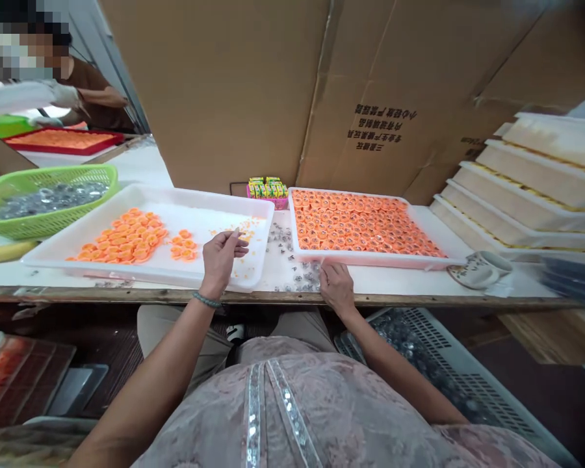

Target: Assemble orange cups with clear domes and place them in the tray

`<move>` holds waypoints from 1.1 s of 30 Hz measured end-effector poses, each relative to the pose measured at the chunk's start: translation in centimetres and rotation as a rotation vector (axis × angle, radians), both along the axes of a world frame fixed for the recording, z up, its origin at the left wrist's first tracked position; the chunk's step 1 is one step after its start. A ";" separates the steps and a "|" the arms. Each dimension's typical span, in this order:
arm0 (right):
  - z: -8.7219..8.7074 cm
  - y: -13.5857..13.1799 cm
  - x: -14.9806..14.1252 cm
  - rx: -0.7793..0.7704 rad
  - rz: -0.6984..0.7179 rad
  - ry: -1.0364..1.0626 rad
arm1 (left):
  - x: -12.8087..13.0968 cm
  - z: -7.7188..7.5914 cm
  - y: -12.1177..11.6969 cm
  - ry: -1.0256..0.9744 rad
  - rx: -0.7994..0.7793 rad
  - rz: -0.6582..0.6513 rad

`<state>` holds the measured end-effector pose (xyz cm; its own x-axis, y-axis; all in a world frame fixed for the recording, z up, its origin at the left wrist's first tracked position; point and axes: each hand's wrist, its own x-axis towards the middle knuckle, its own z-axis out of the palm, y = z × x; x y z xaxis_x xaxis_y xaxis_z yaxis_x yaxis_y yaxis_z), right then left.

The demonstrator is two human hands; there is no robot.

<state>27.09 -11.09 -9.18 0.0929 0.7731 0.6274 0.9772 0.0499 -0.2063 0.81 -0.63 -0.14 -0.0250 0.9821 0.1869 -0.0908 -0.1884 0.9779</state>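
My left hand point(224, 253) is over the right end of a white tray point(141, 276), thumb and fingers pressed together; whatever they hold is too small to make out. In that tray lie a heap of orange disc-like pieces point(127, 237), a smaller group of orange pieces point(184, 246) and scattered orange crumbs point(248, 227). My right hand point(337, 286), fingers curled, rests at the front side of a second white tray point(385, 261), beside small clear pieces point(302, 276) on the table. Its fingertips are partly hidden. Rows of orange pieces point(355, 224) with dark centres fill the second tray.
A green basket point(53, 224) of clear pieces and a banana point(7, 251) are at left. Small yellow boxes point(268, 188) stand before a cardboard sheet point(238, 97). A mug point(487, 270) and stacked trays point(531, 188) are at right. A gloved co-worker point(97, 97) works behind.
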 end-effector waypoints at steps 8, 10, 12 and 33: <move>0.3 0.3 -0.4 -0.009 -0.059 -0.069 | -0.4 -0.4 -0.2 0.024 0.043 -0.060; 0.5 0.3 -0.6 0.003 -0.059 -0.079 | -0.5 -0.5 -0.3 0.037 0.072 -0.038; 0.6 0.2 -0.8 0.017 -0.056 -0.081 | -0.6 -0.4 -0.5 0.067 0.113 0.002; 0.2 0.3 0.0 0.035 0.017 -0.040 | -12.3 1.0 6.0 1.403 0.067 0.030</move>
